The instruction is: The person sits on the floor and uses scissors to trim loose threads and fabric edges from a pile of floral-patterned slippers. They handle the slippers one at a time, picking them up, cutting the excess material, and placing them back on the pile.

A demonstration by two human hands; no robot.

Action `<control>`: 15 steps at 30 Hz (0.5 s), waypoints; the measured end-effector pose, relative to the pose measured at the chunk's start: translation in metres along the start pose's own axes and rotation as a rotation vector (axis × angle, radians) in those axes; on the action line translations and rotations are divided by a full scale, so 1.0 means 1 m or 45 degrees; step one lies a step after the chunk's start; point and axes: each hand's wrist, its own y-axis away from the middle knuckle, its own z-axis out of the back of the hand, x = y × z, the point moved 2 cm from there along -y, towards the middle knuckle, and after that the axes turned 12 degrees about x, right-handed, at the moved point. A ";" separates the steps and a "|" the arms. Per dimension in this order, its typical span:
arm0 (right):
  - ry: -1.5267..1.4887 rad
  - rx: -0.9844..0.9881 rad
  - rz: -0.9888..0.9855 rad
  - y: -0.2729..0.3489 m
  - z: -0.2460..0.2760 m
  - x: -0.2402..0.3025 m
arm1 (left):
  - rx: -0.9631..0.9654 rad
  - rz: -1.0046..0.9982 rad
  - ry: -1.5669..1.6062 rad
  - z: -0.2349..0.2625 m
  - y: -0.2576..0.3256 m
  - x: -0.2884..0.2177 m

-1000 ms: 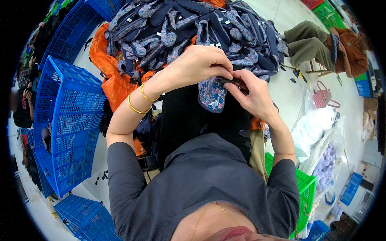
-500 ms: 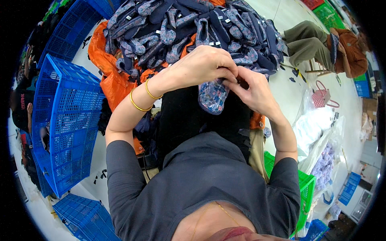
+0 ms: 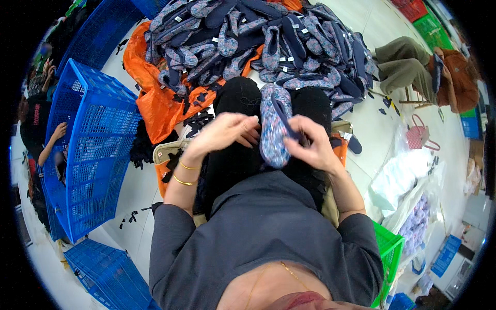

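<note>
A blue crate (image 3: 99, 150), contents unclear, stands left of the loosely open left hand (image 3: 228, 133). The right hand (image 3: 314, 145) grips a floral slipper (image 3: 274, 126).

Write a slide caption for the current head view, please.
Patterned slipper in the right hand's grip over the lap, left hand close by, slipper pile beyond.

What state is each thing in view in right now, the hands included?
Left hand: loosely open beside the slipper; contact unclear.
Right hand: closed on the slipper's side.
Floral slipper: held over the lap, toe-to-heel length pointing away from the person.
Slipper pile: heaped, lying at mixed angles.
Orange sheet: crumpled, dark scraps on it.
Pink checked bag: handles spread.
Green crate: partly hidden by the sleeve.
</note>
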 end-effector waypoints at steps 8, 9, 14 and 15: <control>0.566 0.288 0.421 0.024 -0.025 0.017 | 0.222 -0.762 1.024 -0.042 -0.031 0.002; 0.592 0.310 0.363 0.024 -0.029 0.019 | 0.247 -0.768 0.966 -0.039 -0.035 0.003; 0.380 0.153 0.168 0.024 -0.023 0.015 | 0.213 -0.817 0.781 -0.028 -0.049 0.009; 0.310 0.013 0.188 0.024 -0.018 0.010 | 0.161 -0.808 0.754 -0.027 -0.049 0.007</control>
